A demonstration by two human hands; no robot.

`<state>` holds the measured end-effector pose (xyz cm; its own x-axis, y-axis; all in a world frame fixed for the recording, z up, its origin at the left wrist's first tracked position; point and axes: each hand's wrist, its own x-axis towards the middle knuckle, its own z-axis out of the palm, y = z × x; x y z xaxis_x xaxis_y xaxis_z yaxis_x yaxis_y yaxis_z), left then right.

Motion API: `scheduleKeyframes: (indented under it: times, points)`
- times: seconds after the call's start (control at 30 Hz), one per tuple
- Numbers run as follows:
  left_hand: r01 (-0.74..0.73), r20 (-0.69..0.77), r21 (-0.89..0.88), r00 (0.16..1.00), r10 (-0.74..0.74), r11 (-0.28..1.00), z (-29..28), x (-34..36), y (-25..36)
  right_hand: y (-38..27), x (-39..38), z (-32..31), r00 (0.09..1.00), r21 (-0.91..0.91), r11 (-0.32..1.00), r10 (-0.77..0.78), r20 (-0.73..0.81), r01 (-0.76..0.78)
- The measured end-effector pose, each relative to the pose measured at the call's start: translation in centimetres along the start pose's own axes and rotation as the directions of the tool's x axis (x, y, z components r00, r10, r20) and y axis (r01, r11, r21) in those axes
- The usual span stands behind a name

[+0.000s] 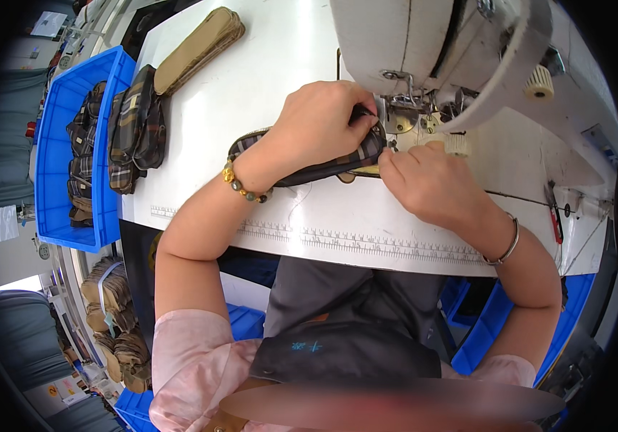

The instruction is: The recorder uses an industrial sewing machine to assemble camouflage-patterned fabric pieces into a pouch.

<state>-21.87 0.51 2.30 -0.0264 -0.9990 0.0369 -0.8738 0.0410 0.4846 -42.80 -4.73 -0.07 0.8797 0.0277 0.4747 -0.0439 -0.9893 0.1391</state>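
Note:
A dark plaid zip pouch [323, 169] lies lengthwise on the white sewing table, its zipper running along the upper edge. My left hand [323, 122] reaches over it from above, thumb and fingers closed on the right end. My right hand [427, 180] has its fingertips pinched at that same end, by a small metal piece that may be the zipper pull. Just beyond both hands are the presser foot and needle plate [401, 121] of a sewing machine [395, 43]. A yellowish patch shows under the pouch, mostly covered.
Finished-looking plaid pouches [136, 129] are piled at the left beside a blue crate [118, 216] holding more. Tan fabric pieces [197, 50] lie stacked at the back left. Red-handled snips [555, 212] rest at the right. A printed ruler [352, 241] runs along the front edge.

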Motion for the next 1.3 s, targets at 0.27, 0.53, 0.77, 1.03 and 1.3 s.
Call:
scheduleKeyframes:
  times: [0.27,0.53,0.77,1.03,1.3]
  points:
    - [0.016,-0.052,-0.041,0.998,-0.018,0.999,0.2,-0.1,-0.2,-0.7,0.5,-0.2,0.998,0.029,0.998,0.061,0.035,-0.062]
    - [0.058,-0.063,-0.030,0.996,-0.060,0.998,0.3,0.0,0.3,-1.5,0.3,-0.9,0.995,-0.043,0.999,0.036,0.097,-0.032]
    - [-0.007,-0.095,0.042,0.995,0.011,0.999,0.2,1.7,-0.1,-0.5,0.5,0.0,0.989,-0.118,0.990,0.097,0.115,-0.084]
    - [-0.286,-0.239,0.062,0.926,0.292,0.956,0.7,4.0,-1.9,0.5,0.4,1.1,0.989,-0.086,0.986,0.146,0.002,-0.145]
    - [-0.336,-0.262,0.081,0.901,0.346,0.938,0.7,4.2,-2.3,0.5,0.6,0.8,0.990,-0.102,0.985,0.141,0.012,-0.139]
